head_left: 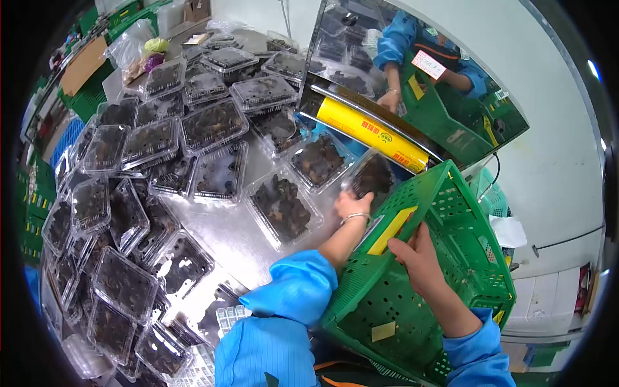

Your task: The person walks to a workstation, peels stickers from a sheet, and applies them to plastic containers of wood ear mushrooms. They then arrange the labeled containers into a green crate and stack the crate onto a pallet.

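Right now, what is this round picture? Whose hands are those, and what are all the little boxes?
The picture comes from a small camera worn on a person's head, looking down at their own two hands; its lens bends everything into a circle. No machine here, only a person in blue sleeves. The right hand grips the rim of a tilted green basket. The left hand is at a clear box beside the basket; whether it grips it, I cannot tell. The shiny metal table is covered with many clear lidded boxes holding something dark. Behind lies a yellow roll, and a mirror-like panel reflects the scene.
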Available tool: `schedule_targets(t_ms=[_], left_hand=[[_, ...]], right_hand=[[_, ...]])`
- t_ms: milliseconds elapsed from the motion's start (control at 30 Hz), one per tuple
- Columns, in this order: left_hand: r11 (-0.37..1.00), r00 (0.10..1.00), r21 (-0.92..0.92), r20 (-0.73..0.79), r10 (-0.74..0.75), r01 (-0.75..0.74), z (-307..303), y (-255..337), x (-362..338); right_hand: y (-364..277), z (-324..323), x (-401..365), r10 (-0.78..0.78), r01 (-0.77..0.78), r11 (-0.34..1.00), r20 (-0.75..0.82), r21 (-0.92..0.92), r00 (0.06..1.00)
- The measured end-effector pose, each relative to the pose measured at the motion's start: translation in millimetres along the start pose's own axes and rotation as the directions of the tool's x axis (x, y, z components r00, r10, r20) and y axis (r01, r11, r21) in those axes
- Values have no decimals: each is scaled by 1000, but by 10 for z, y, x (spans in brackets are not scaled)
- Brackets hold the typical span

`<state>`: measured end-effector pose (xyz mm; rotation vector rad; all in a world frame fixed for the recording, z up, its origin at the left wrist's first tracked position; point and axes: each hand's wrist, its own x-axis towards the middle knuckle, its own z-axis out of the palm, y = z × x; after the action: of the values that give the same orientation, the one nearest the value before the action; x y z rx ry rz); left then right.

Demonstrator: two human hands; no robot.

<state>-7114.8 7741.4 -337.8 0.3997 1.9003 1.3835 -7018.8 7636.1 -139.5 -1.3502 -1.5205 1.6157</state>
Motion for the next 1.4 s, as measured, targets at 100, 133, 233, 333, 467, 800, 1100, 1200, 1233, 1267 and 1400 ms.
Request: schedule_targets(t_ms=[100, 133, 233, 333, 467, 800, 1100, 1200, 1233, 1267, 1400], left_hand=[[955, 957, -59, -46, 287, -290, -90, 425, -173], [955, 960, -105, -69, 271, -277, -263, 571, -190], [904, 943, -302, -235, 237, -302, -998, 784, -116], [754, 999, -655, -23, 49, -52, -2224, 1028, -480], [678, 1000, -734, -26, 15, -29, -3149, 583, -641], [763, 961, -602, 28, -274, 235, -3637, 42, -869], [683, 887, -661, -460, -41, -311, -5490, 115, -2202], [681, 908, -704, -394, -143, -199, -5823, -274, -2352], [629, 908, -731, -408, -93, -264, -5863, -596, -2259], [605, 893, -750, -428, -136, -267, -5815, -567, -2180], [480, 823, -766, -550, -143, -428, -5995, -688, -2083]], right_hand=[[-80, 123, -49, -36, 36, 999, -29, 13, 999], [-62, 149, -47, -75, 78, 996, -56, 49, 996], [-6, 169, 9, -147, 149, 988, -34, 33, 988], [137, 261, 307, -222, 243, 923, 102, -297, 970], [-546, 196, 238, 147, 95, 611, 230, -786, 962], [157, 1378, 1879, 643, 140, 224, 254, -964, 722], [-343, 1848, 1395, 476, -85, 794, 528, -603, 703], [-991, 2572, 701, 269, -148, 963, 828, -225, 492], [-864, 2815, 743, 258, -133, 966, 873, -222, 413], [-588, 3204, 816, 211, -144, 974, 928, -173, 308], [332, 4252, 1092, 397, -566, 786, 904, -247, 157]])
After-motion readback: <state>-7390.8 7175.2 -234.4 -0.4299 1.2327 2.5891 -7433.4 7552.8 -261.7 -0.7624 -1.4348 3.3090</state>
